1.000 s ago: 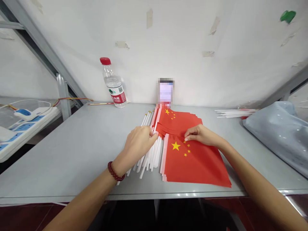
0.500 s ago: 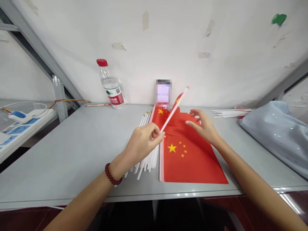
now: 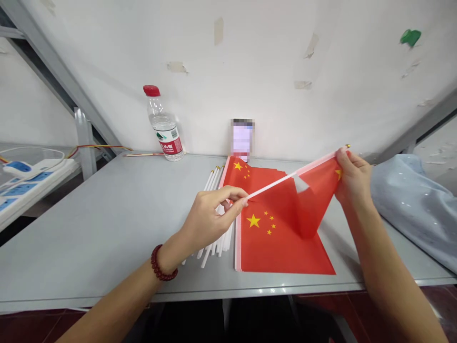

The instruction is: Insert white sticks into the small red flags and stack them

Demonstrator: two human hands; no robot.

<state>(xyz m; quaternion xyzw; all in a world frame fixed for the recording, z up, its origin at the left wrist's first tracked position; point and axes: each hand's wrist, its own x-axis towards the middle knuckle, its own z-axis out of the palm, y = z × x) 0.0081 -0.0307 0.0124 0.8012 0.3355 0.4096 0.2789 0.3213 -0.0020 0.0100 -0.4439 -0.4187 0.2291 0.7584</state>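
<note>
You had one small red flag [image 3: 323, 188] up over the table [image 3: 124, 214], and its pale edge ran along a white stick [image 3: 273, 184]. The stick sloped up to your right. Its gold tip [image 3: 348, 146] poked out past the flag's corner, so that flag looked almost all the way on.

Your left hand [image 3: 210, 216] pinched the low, bare end of the stick with thumb and finger, and its other fingers were curled. Your right hand [image 3: 355, 178] pinched the top corner of the flag near the gold tip. I can't tell if those fingers squeezed the stick too.

Below, the near flag [image 3: 285, 252] lay flat by the front of the table, and no stick showed in its pale edge. More flags [image 3: 262, 178] lay behind it, by the phone [image 3: 242, 138]. I can't tell if those had sticks. A bunch of loose-looking white sticks [image 3: 226, 242] lay just beside the flags, partly under your left hand. The flags overlapped, so I couldn't count how many were done or bare.
</note>
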